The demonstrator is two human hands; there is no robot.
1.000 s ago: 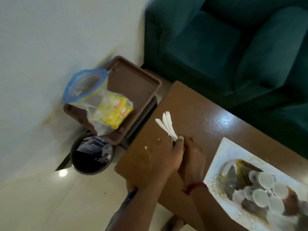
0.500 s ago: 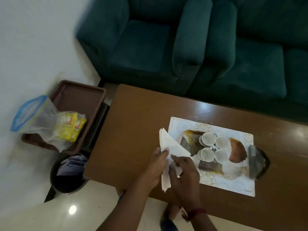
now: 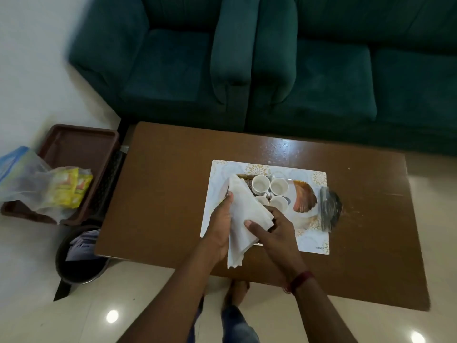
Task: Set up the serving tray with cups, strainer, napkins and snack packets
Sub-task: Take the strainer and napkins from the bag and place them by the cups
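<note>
Both hands grip the folded napkins (image 3: 241, 219) over the tray's (image 3: 319, 240) near-left corner: the left hand (image 3: 220, 226) clasps their left edge, the right hand (image 3: 268, 231) pinches the right. Their long axis runs from the near edge of the table (image 3: 160, 194) toward the cups (image 3: 270, 193), just beyond the fingertips.

White folded napkins (image 3: 241, 214) are held over the near left part of the patterned white tray (image 3: 319, 240). Four white cups (image 3: 270, 191) stand clustered at its middle. A dark strainer (image 3: 330, 209) lies across its right edge.
</note>
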